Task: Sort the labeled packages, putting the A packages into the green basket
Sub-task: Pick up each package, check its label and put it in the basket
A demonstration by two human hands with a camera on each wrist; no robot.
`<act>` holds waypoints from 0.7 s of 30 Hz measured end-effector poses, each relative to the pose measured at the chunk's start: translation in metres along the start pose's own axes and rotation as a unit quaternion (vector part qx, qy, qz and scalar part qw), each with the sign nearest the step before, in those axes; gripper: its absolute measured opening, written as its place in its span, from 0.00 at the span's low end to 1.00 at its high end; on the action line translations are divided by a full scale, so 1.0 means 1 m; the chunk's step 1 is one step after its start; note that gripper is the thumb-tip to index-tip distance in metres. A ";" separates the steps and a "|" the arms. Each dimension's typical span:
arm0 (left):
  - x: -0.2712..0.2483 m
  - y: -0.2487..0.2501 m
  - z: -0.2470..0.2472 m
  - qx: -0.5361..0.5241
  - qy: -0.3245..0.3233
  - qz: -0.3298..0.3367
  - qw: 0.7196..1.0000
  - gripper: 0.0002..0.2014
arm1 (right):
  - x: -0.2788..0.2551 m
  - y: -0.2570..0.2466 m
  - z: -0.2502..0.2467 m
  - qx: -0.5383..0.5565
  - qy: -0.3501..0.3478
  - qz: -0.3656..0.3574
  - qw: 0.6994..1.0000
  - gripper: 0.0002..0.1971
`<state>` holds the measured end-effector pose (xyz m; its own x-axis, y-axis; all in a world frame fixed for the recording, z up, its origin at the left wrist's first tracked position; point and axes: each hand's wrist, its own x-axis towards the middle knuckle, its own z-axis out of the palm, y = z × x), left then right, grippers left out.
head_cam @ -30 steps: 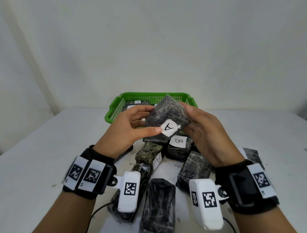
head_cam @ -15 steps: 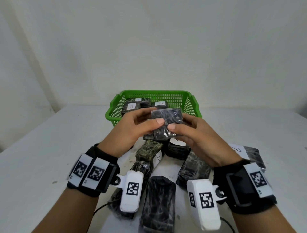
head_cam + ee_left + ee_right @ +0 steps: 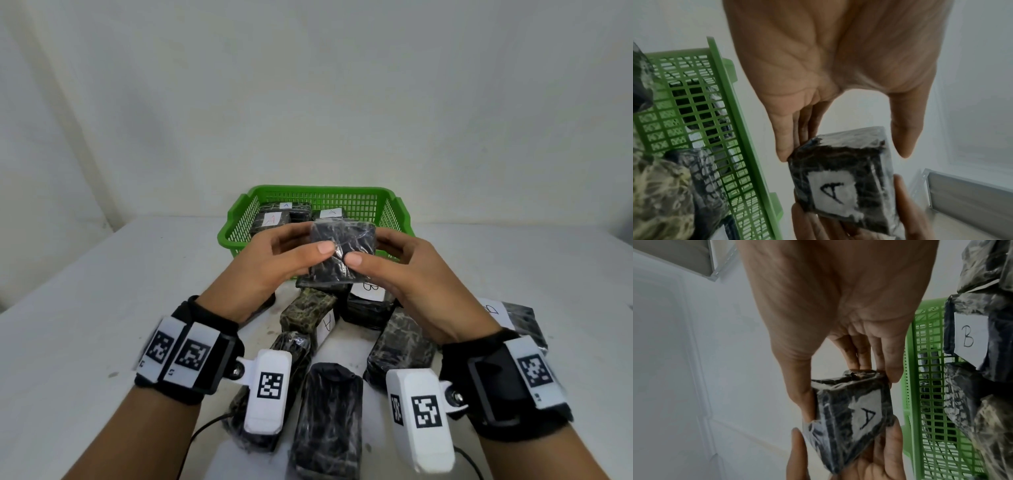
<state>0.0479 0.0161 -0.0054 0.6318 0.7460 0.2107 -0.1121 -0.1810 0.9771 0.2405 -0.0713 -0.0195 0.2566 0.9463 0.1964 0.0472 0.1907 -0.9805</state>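
White table [image 3: 85, 308], pale wall. Head view: dark wrapped package [image 3: 342, 253] held above the near rim of the green basket [image 3: 325, 195], pinched between left hand [image 3: 270, 270] and right hand [image 3: 411, 284], thumbs on its near face. Wrist views: "A" label [image 3: 835, 193] faces away from the person; fingers support the far side.

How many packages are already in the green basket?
3 show in the green basket: one labeled A at back left, one at front left, one at back middle. Others may be hidden.

Dark shrink-wrapped A package [image 3: 340, 251], label facing away, pinched between both hands, with the green basket [image 3: 390, 212] just beyond them holding three more A packages [image 3: 274, 219].
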 end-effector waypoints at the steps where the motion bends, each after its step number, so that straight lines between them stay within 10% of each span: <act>1: 0.000 0.000 0.000 0.002 -0.004 -0.001 1.000 0.29 | -0.001 -0.001 0.000 0.003 -0.005 -0.002 1.000 0.29; 12: 0.000 0.001 -0.004 0.045 0.004 0.051 0.998 0.35 | 0.002 -0.001 -0.002 0.027 -0.048 0.013 0.998 0.58; 17: 0.002 -0.004 -0.006 0.077 -0.025 0.054 0.995 0.46 | -0.002 -0.007 -0.001 0.030 -0.048 0.081 0.995 0.25; 21: 0.000 -0.003 -0.002 0.061 -0.067 0.028 0.996 0.44 | 0.000 -0.001 -0.001 0.038 -0.008 0.075 0.996 0.18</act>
<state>0.0471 0.0179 -0.0079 0.7241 0.6421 0.2516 -0.0623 -0.3025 0.9511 0.2418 -0.0719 -0.0185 0.2403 0.9695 0.0476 -0.0636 0.0646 -0.9959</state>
